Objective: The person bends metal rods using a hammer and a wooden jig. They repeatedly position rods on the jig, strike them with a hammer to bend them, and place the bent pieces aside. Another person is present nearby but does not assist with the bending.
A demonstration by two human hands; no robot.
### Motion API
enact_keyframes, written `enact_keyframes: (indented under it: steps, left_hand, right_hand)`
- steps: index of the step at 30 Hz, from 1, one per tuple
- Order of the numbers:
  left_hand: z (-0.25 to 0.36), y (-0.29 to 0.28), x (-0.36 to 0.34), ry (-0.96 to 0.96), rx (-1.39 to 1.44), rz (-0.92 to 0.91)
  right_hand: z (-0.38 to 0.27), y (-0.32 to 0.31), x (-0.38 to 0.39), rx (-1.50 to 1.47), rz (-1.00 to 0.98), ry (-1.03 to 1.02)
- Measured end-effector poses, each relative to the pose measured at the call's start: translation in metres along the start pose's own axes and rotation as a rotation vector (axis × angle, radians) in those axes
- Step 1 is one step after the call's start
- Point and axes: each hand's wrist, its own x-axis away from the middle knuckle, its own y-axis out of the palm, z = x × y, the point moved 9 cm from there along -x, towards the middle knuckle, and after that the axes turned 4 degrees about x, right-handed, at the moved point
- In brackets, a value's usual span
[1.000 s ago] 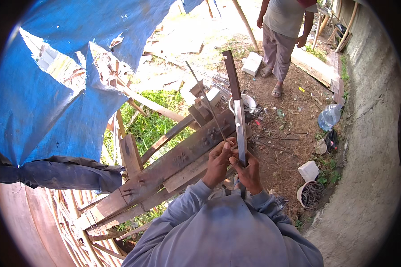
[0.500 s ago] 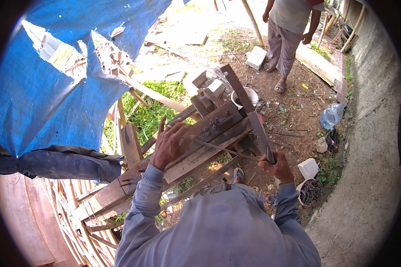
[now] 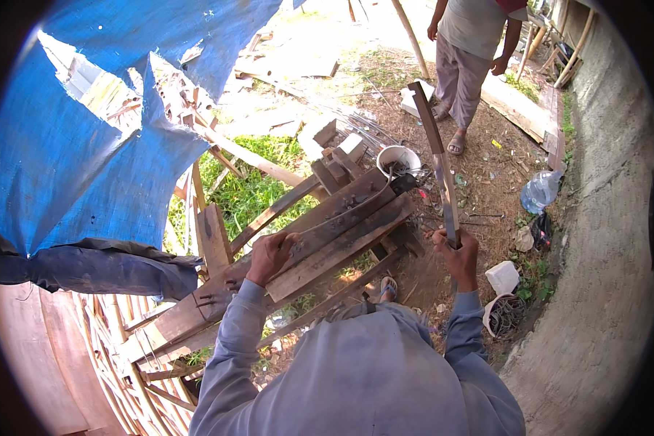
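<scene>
My left hand point(image 3: 271, 256) is closed on a thin metal rod point(image 3: 345, 213) above a slanting wooden beam point(image 3: 298, 237). The rod runs along the beam and curves upward near its far end. Small metal pegs point(image 3: 354, 200) stick out of the beam around it. Off the beam's right side, my right hand point(image 3: 458, 256) grips the lower end of a long, straight metal bar point(image 3: 443, 171). That bar is held upright; its upper half looks dark and its lower half shiny.
Behind the beam stands a white bucket point(image 3: 402, 155). Another bucket point(image 3: 504, 317) of dark wire pieces sits right. A person point(image 3: 472, 58) stands at the back. A blue tarp point(image 3: 87, 145) hangs left; a concrete wall point(image 3: 603, 218) lines the right. Bamboo poles point(image 3: 112, 341) lie lower left.
The metal bar has swung right and stands more upright, away from the beam. My left hand has dropped slightly, and the rod has turned from pointing toward my right hand to lying along the beam.
</scene>
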Motion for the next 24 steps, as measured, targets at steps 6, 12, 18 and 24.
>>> enact_keyframes:
  steps: [6, 12, 18, 24]
  left_hand:
    - [-0.032, 0.014, 0.002, 0.03, -0.018, 0.085]
    - [-0.053, 0.003, -0.014, 0.045, -0.037, 0.062]
    - [-0.081, 0.013, -0.033, 0.044, -0.079, -0.1]
    - [-0.092, 0.027, -0.045, -0.007, -0.121, -0.175]
  right_hand:
    - [0.029, 0.015, 0.026, 0.142, -0.064, 0.166]
    - [0.036, 0.019, 0.044, 0.202, -0.058, 0.163]
    - [0.038, 0.015, 0.043, 0.408, -0.044, 0.033]
    - [0.047, 0.006, 0.035, 0.488, -0.055, 0.098]
